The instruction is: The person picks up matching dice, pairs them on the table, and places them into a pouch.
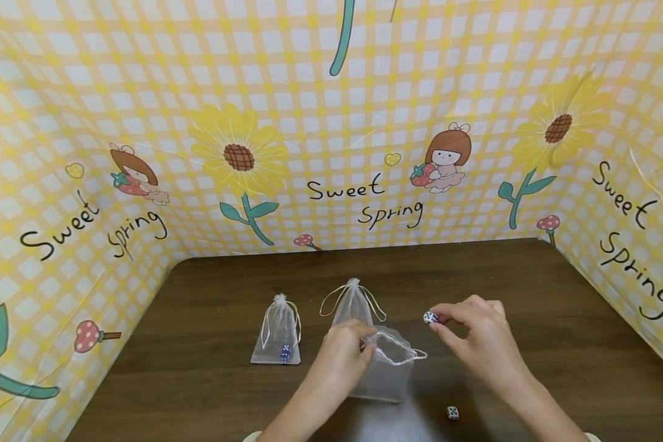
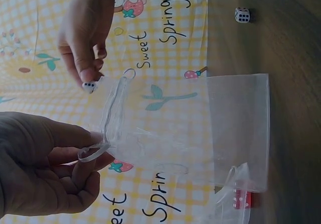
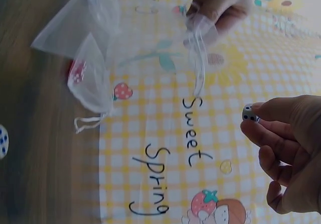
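Observation:
My left hand (image 1: 345, 353) pinches the rim of a white sheer drawstring pouch (image 1: 383, 377), whose mouth gapes toward the right. Between thumb and fingertips my right hand (image 1: 483, 334) holds a white die (image 1: 430, 317) with dark pips, just right of that mouth and apart from it. In the left wrist view the pouch (image 2: 165, 128) hangs from the left hand and looks see-through, with no die visible inside. A second white die (image 1: 452, 413) lies on the table below the right hand.
A drawn-shut pouch (image 1: 280, 325) with blue dice (image 1: 285, 353) stands at left. Behind my left hand is another closed pouch (image 1: 353, 301); red dice (image 2: 242, 199) show through it in the left wrist view. Yellow checked cloth (image 1: 320, 135) walls in the dark wooden table (image 1: 199, 393).

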A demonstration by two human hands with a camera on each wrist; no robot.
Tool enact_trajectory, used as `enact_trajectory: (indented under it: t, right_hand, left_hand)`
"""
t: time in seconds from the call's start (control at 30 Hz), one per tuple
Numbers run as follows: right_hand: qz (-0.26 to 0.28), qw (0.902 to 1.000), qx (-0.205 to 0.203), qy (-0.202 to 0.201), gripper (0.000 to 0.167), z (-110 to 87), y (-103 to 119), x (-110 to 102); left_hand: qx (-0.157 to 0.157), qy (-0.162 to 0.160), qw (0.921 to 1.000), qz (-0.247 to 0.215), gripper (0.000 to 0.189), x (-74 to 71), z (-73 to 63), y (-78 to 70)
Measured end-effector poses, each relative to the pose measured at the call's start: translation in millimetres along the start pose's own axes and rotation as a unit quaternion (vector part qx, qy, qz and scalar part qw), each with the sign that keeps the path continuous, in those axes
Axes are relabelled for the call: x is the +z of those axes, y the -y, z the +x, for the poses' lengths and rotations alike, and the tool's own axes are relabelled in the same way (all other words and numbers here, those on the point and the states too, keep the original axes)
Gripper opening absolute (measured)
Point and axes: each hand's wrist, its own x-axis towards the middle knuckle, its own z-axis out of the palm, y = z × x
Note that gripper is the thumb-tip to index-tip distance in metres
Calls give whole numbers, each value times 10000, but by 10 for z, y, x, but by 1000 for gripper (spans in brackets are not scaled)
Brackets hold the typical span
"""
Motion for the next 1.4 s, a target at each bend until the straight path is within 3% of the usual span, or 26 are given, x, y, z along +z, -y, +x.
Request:
enact_trajectory:
  t: [0.07,0.2,0.3,0.37,0.83,1.2,1.4]
  right_hand:
    - [83,9999,-125,12,19,6,30,33]
    - [180,9988,-448,24,30,4,83,102]
    - [169,9978,-634,59,19,-1,133,148]
    - [149,9973,-718,106,27,-5,164,175]
    - [-121,9954,-473,830,23,-23,268,252]
    - [462,9963,-659,286,25,-17,201,132]
    - [223,9986,-402,256,29,-106,71,29]
  left_hand:
    - [-3,21,10000,28,19,10,2,-1]
    - [131,-54,9999,48,20,18,3,-5]
    - [179,-97,9998,61,20,20,7,-10]
    - [175,-107,9998,77,20,21,12,-11]
    - [176,-64,9997,165,19,13,26,-8]
    - [134,-136,9997,151,19,-37,6,9]
    - [40,-205,9998,69,20,-83,-2,28]
